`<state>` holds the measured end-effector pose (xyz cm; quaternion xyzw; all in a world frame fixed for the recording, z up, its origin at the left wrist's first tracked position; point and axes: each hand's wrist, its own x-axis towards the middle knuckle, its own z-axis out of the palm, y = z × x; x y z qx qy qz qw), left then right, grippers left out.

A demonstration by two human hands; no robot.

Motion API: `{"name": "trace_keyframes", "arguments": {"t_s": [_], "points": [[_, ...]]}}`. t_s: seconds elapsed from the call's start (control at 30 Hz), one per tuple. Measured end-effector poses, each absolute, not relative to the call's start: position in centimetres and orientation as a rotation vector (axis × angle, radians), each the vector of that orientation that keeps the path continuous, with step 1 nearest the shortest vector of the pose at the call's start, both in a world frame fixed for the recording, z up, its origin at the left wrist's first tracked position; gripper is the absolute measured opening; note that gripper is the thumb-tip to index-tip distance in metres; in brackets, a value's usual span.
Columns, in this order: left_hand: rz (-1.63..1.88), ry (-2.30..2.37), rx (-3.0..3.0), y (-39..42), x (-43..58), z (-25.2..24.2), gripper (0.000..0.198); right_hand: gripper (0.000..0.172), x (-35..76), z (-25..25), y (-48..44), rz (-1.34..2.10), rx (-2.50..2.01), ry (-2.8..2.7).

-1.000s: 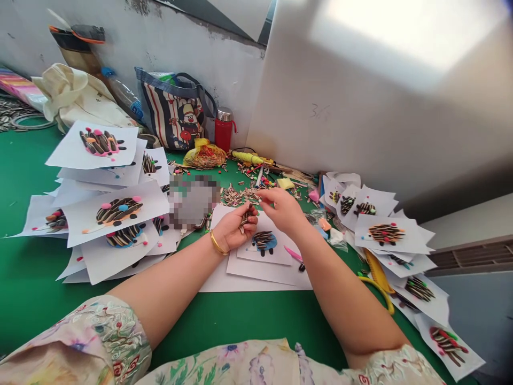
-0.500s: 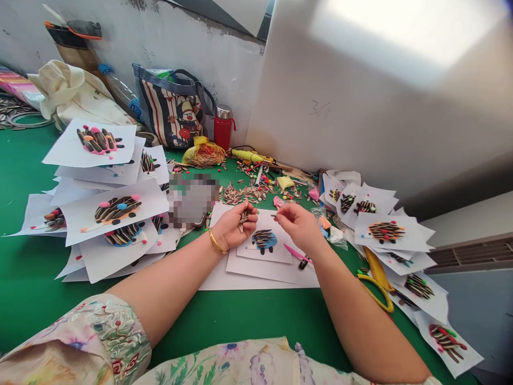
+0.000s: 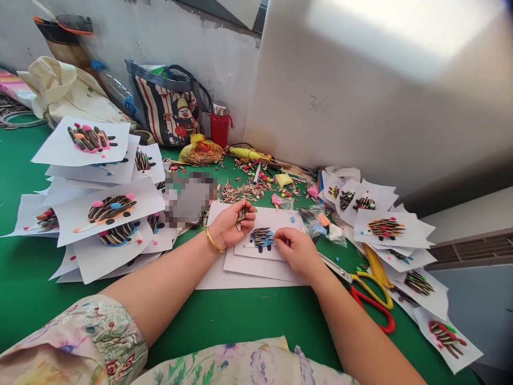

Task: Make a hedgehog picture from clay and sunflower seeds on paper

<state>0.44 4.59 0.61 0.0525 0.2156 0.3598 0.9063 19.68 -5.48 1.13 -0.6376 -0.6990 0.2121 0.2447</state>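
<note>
Sunflower seed shells [image 3: 242, 215] sit in a small bunch in the person's left hand [image 3: 231, 225], whose fingers [image 3: 249, 209] curl partway closed around them, with the palm turned up and a gold bangle [image 3: 212, 240] on the wrist. The right hand [image 3: 294, 250] rests just beside a seed-shell hedgehog picture [image 3: 262, 239], its fingers [image 3: 278, 235] drawn close together, with their tips down on the white paper sheet [image 3: 282, 227]; whether they pinch some tiny piece cannot be told. That sheet lies on a larger white sheet on the green tabletop [image 3: 244, 315], and the hedgehog has a blue body, dark striped shells and dark feet. Scissors [image 3: 335, 269] with yellow and red loop handles lie just right of the right forearm. Loose shells [image 3: 240, 191] are scattered beyond the hands, near a yellow bag of shells [image 3: 200, 153], a red flask [image 3: 219, 125] and a striped tote bag [image 3: 168, 104]. Finished shell pictures on paper [image 3: 108, 209] overlap in a heap to the left, and more [image 3: 387, 227] fan out to the right, near small plastic bags [image 3: 315, 224] of colored clay. A pixelated patch [image 3: 188, 199] hides whatever lies at the edge of the left heap.
</note>
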Motion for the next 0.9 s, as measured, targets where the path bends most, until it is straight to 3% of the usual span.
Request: {"name": "trace_keyframes", "arguments": {"t_s": [0.9], "points": [[0.731, 0.453, 0.092, 4.6, 0.4, 0.7, 0.027, 0.015, 17.4, 0.7, -5.5, 0.062, -1.763, -2.316]]}}
